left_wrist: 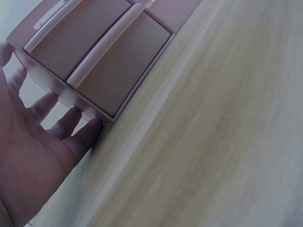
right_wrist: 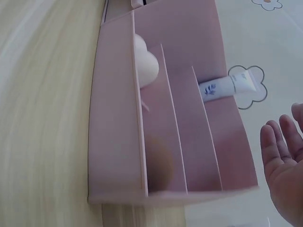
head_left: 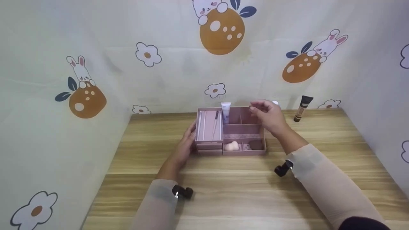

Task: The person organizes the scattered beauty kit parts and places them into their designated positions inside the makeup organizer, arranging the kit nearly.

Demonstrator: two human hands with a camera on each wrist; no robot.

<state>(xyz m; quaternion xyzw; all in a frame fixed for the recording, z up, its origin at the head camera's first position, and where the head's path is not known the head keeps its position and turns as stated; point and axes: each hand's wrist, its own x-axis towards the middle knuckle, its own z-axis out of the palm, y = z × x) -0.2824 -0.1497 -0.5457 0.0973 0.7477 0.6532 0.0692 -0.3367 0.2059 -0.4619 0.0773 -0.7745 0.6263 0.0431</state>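
A pink desk organizer (head_left: 244,153) stands on the wooden table. My left hand (head_left: 185,147) rests against its left side; in the left wrist view the extended fingers (left_wrist: 71,122) touch the side wall beside two drawers (left_wrist: 125,61). Over the organizer's right rear corner my right hand (head_left: 271,118) hovers, fingers loosely bent, nothing in it. A white tube (head_left: 225,111) stands in a rear compartment. Slim brushes (head_left: 215,124) lie in the top left tray. The front compartment has a cream-coloured puff (head_left: 232,146) and a dark brown rounded item (head_left: 255,145).
To the right of the organizer a black and brown tube (head_left: 303,108) stands on its cap near the back wall. A small white object (head_left: 275,103) shows partly behind the right hand. Patterned cloth walls (head_left: 179,80) enclose the table (head_left: 230,191) at the back and sides.
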